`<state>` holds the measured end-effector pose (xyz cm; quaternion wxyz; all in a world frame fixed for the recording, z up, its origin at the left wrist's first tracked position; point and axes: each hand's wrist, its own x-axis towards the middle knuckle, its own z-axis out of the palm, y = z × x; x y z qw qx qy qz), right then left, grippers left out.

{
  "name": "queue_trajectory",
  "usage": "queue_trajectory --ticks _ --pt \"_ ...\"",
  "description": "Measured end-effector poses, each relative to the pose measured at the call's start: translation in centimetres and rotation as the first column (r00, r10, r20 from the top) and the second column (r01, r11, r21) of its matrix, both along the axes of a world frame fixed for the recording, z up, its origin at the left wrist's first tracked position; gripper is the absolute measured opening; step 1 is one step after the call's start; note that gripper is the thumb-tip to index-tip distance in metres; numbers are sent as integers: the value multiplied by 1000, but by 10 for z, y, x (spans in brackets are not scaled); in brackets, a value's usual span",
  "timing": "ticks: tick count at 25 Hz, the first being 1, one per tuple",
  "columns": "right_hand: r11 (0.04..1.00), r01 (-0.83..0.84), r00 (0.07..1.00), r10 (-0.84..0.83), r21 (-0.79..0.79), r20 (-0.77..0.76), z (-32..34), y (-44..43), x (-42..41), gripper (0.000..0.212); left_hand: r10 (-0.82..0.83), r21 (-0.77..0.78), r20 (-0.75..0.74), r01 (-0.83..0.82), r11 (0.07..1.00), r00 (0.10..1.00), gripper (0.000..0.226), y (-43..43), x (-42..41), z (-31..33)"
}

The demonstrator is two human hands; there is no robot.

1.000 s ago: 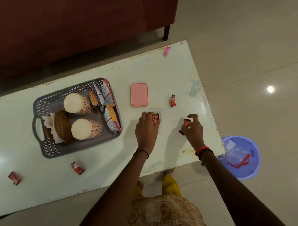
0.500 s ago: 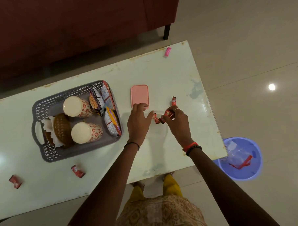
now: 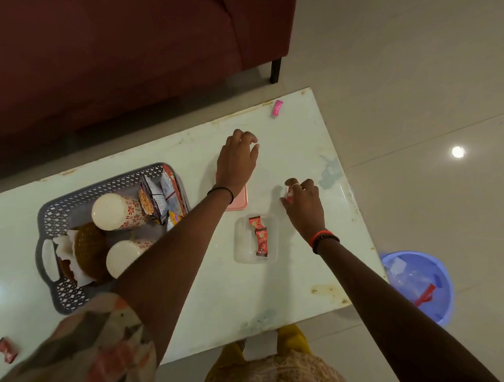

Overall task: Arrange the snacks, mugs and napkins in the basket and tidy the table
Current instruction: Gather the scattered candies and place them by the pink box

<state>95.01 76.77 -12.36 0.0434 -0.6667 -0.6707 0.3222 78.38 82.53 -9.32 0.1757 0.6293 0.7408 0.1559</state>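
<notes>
Head view: beyond the clear tub (image 3: 242, 250), left hand (image 3: 236, 162) reaches empty and loosely curled while right hand (image 3: 303, 206) pinches a red sachet (image 3: 288, 192), best dropped straight in.

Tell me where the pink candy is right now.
The pink candy lies alone near the table's far right corner in the head view, beyond the left hand, well apart from the clear container and the basket.
</notes>
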Motion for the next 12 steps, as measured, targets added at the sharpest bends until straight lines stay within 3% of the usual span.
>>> queue_trajectory --ticks 3,6,9,12 --pt "990 -140 989 139 8 53 -14 5 3 37 -64 -22 -17 64 998 998 22 37 8 -16" --pt "983 -181 983 181 11 -27 -21 4 9 29 -41 -13 36 41 999 999 22 67 18 -28" --pt "991 -135 980 135 10 -144 -22 7 14 36 51 6 116 -52 999 992 27 97 30 -40" --pt "998 6 958 -22 -58 -285 -17 6 23 44 118 -19 121 -117 993 986 32 119 37 -54"
